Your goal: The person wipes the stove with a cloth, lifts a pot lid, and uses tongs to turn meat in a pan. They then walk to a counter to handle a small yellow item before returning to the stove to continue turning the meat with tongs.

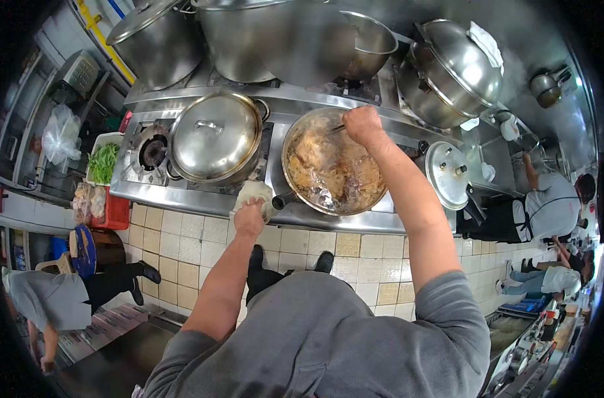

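My right hand (363,125) is closed around the thin metal handle of a utensil (337,129) over a wide pan (286,174). The utensil's far end is lost in the steam and food. Brown, glossy food (338,176) with bubbling liquid fills the pan, whose black handle (283,201) points toward me. At the stove's front edge, my left hand (251,213) grips a pale, crumpled cloth (255,191), just left of that handle. A large lidded pot (216,139) stands directly behind the cloth.
Tall pots (159,50) line the back, with a domed steamer (458,60) at right. A pressure cooker (447,174) sits right of the pan. Left are a bare burner (154,152), greens (104,163) and a red crate (116,211). People stand at left (50,298) and right (551,205).
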Demonstrator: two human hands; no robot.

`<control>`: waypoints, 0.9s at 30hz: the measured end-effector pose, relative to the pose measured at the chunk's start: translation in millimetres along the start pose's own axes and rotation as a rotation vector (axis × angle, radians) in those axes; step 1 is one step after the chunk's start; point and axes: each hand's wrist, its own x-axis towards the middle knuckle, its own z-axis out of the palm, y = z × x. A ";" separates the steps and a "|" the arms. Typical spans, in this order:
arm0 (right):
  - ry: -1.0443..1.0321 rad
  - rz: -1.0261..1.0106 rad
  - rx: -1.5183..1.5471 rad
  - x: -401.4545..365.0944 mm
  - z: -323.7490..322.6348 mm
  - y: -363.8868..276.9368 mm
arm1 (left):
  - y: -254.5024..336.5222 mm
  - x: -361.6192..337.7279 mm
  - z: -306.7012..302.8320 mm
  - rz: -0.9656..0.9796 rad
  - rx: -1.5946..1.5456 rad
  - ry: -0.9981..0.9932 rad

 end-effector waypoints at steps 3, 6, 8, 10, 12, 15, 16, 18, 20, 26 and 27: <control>-0.063 0.019 -0.029 -9.4 -9.9 0.3 | 0.0 1.5 -0.8 -0.008 -0.008 -0.023; 0.015 -0.006 -0.069 -17.8 -11.7 -0.4 | 0.0 1.7 -0.2 -0.008 -0.015 -0.019; 0.074 -0.028 -0.109 -28.4 -15.1 -4.1 | 1.2 -0.2 -1.6 -0.004 -0.015 -0.018; 0.134 -0.049 -0.148 -40.7 -16.0 -12.3 | 1.6 -1.3 -2.5 -0.001 -0.014 -0.016; 0.262 -0.112 -0.161 -53.2 -14.5 -21.2 | 1.7 -0.5 -3.1 -0.008 -0.009 -0.016; 0.344 -0.158 -0.105 -79.8 -17.9 -31.2 | 2.0 -0.4 -2.1 -0.014 -0.013 -0.020; 0.343 -0.154 -0.106 -85.9 -15.5 -34.0 | 0.7 0.7 1.5 -0.010 -0.012 -0.020; 0.434 -0.157 -0.088 -98.6 -10.3 -40.4 | -3.7 3.4 12.7 -0.003 -0.011 0.043; 0.451 -0.139 -0.073 -113.7 -6.5 -48.9 | -7.1 4.9 19.7 0.000 0.014 0.049; 0.466 -0.109 0.052 -151.8 0.4 -78.1 | -7.1 6.8 22.3 0.002 0.047 0.044; 0.442 -0.120 0.079 -155.8 1.1 -84.7 | -7.5 7.9 23.1 0.008 0.057 0.043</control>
